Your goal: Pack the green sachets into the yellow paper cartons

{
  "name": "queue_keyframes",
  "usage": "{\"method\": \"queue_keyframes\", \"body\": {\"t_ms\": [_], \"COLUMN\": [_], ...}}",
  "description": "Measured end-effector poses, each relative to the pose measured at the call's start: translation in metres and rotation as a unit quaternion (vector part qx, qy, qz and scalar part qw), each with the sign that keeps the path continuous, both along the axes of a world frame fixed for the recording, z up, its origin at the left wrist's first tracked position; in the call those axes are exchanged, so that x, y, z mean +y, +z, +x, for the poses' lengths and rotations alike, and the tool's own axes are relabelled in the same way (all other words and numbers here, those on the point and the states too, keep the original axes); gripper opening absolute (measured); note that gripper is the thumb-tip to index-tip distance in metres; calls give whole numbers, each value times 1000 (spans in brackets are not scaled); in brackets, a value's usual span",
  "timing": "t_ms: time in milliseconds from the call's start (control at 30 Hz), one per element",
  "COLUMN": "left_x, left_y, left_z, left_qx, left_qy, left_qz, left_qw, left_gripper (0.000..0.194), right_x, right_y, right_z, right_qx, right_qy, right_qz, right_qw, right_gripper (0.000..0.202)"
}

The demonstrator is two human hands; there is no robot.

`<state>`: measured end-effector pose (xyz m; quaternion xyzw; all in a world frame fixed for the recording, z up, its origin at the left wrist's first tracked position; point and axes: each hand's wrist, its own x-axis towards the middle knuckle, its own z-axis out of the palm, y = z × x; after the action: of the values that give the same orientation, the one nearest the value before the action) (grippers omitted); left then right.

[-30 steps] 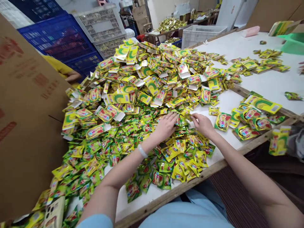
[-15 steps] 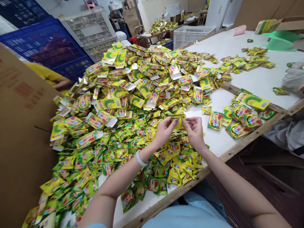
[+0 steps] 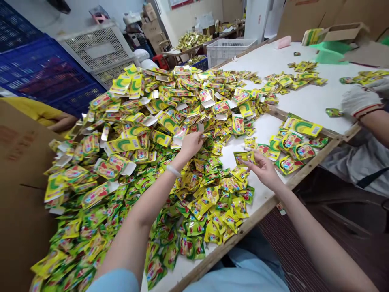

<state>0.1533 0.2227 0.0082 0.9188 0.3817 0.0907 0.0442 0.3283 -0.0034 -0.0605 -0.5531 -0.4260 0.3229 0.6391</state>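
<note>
My right hand [image 3: 261, 167] pinches a flat yellow-green packet [image 3: 243, 158] over the white strip of table right of the heap. My left hand [image 3: 192, 144] reaches to the near side of the piled yellow cartons [image 3: 170, 121], its fingers closed together; what they grip, if anything, is too small to make out. Below and between my arms lie many small green and yellow packets [image 3: 197, 207]. Several cartons and packets [image 3: 294, 142] form a small group to the right of my right hand.
At the right, another person's gloved hand [image 3: 360, 101] is near a packet. A cardboard box [image 3: 24, 194] stands at the left, with blue crates [image 3: 51, 73] behind. A wooden rim [image 3: 255, 221] edges the white table.
My hands have moved apart. The left has gone up and left to the cartons, and the right has moved right with the packet. The gloved hand has come further into view.
</note>
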Motion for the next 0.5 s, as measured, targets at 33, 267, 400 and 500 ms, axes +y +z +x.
{"method": "queue_keyframes", "body": {"t_ms": [33,267,400,500], "left_x": [-10,-97,-113,-130], "left_y": [4,19,-1,-8], "left_z": [-10,-78,-91,-85], "left_qx": [-5,-290,-561,-635], "left_qy": [-18,-125,-8,-11], "left_qz": [1,1,-181,-358], "left_qw": [1000,949,808,684], "left_gripper": [33,67,94,81], "right_x": [0,14,7,-2], "right_y": [3,19,16,14], "right_z": [-4,-62,-90,-100], "right_qx": [-24,142,339,416], "right_qy": [12,129,138,138], "right_qz": [3,44,13,4], "right_qw": [1000,980,931,899], "right_gripper": [32,30,31,26]}}
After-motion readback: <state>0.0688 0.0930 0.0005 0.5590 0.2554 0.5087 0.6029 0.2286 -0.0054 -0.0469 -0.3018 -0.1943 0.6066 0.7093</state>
